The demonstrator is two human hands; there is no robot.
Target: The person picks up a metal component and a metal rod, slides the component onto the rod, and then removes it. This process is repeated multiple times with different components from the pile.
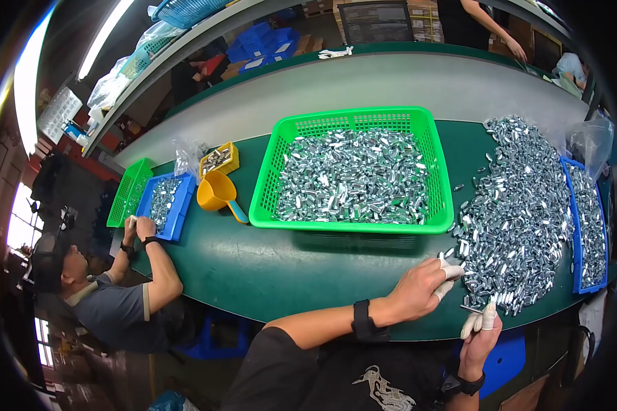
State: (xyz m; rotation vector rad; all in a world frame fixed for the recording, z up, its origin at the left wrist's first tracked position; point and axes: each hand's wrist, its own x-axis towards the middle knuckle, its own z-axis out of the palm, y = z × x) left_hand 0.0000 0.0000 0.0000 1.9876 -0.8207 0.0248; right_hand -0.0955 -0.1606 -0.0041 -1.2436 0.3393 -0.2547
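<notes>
The right hand (482, 337) has its covered fingertips drawn narrow, apparently closed on one metal piece (470, 309) at the near edge of the loose heap (521, 226). The left hand (418, 291) has its thumb and fingers brought close together at the heap's left edge; whether they grip a piece cannot be told. White finger covers (452, 272) sheathe several fingertips and should add friction. Each piece is short, elongated and bright silver, with glossy faces that throw sharp highlights. Expect it to be stiff, light singly and hard to damage by finger pressure, but slippery and apt to roll or slide against its neighbours. Take hold across the narrow sides near mid-length, or at one end where the other is buried. In bulk, expect considerable weight. The heap rests on the smooth, dark green worktop (253, 264). To its right, a shallow blue plastic tray (577, 253) contains similar pieces; to its left, a bright green perforated plastic basket (349, 227) contains a broad bed of them. Farther left lies a rounded yellow scoop (216, 192) with a teal handle.
</notes>
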